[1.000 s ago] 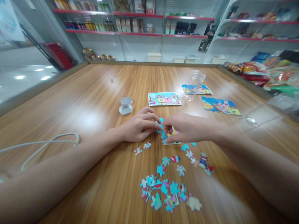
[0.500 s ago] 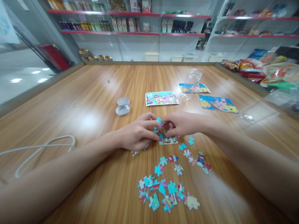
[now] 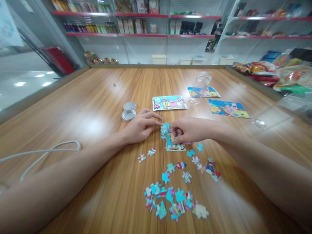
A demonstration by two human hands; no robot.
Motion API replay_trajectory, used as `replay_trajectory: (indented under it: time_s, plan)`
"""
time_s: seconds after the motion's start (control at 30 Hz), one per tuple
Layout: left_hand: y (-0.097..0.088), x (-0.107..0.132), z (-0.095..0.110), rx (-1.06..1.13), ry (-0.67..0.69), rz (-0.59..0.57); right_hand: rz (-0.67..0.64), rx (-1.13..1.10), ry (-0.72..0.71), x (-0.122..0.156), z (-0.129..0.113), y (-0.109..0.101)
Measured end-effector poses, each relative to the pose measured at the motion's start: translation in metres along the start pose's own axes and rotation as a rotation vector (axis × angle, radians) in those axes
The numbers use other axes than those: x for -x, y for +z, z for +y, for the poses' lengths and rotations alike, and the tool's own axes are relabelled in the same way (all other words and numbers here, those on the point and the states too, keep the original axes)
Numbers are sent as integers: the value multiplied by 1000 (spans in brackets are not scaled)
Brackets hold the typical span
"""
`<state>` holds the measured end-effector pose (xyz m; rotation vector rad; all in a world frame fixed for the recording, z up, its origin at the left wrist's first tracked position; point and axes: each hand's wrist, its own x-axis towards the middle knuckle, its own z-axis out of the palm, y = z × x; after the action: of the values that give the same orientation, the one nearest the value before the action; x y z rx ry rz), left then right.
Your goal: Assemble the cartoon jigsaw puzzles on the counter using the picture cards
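Note:
A partly joined jigsaw puzzle (image 3: 167, 132) lies flat on the wooden table, partly covered by my right hand. My left hand (image 3: 143, 126) has its fingers stretched out, the fingertips at the puzzle's upper left edge. Curled over the puzzle's right part is my right hand (image 3: 186, 130), thumb and fingers bent inward; whatever is between them is hidden. Two loose puzzle pieces (image 3: 151, 151) lie below my left hand. Several more loose pieces (image 3: 180, 195) are scattered nearer to me, some of them overlapping. Beyond my hands lies a cartoon picture card (image 3: 170, 102).
Two round metal lids (image 3: 128, 114) sit left of the card. To its right are a clear plastic jar (image 3: 201, 85) and two blue picture sheets (image 3: 229, 108). A white cable (image 3: 51, 150) loops at left. Snack bags (image 3: 263, 71) are piled beyond the table's right edge.
My left hand has drawn back up and left, uncovering the puzzle's left part and two loose pieces. My right hand stays at nearly the same spot.

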<state>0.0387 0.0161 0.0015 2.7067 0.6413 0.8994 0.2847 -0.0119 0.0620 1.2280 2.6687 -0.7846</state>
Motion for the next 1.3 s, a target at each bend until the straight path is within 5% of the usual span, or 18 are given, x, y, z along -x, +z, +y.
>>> replay_trajectory:
  time_s: [0.3,0.5,0.97,1.3]
  plan:
    - [3,1,-2,16,9,-44,17,16,-40,3,-4,-1]
    - [3,1,-4,33,10,-28,214,-39,-333,-6,-26,14]
    - [4,2,-7,10,22,-31,-193,59,-380,15,-55,17]
    - [5,1,-7,8,41,-25,-140,31,-468,13,-72,30]
